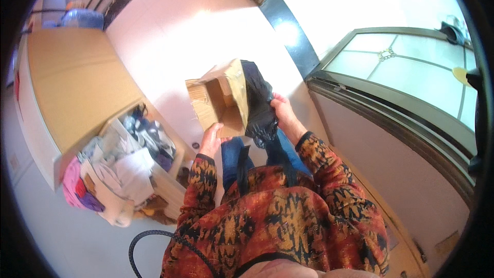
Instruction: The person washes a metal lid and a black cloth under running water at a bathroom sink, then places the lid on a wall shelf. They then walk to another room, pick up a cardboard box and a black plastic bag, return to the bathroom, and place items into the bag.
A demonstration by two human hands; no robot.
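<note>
In front of my legs I hold up an open cardboard box (234, 85), tilted so its hollow inside shows. My left hand (211, 140) grips the box's near lower edge, thumb on the inner side. Against the box's right side hangs a black plastic bag (260, 103), crumpled and shiny. My right hand (285, 116) pinches the bag's right edge. Whether anything is inside the bag cannot be seen.
To the left, an open drawer (167, 183) overflows with clothes (123, 159) beneath a wooden cabinet top (77, 77). A glass-paned door (381, 59) stands at the right, by a dark threshold (293, 36). Pale shiny floor (170, 25) stretches ahead.
</note>
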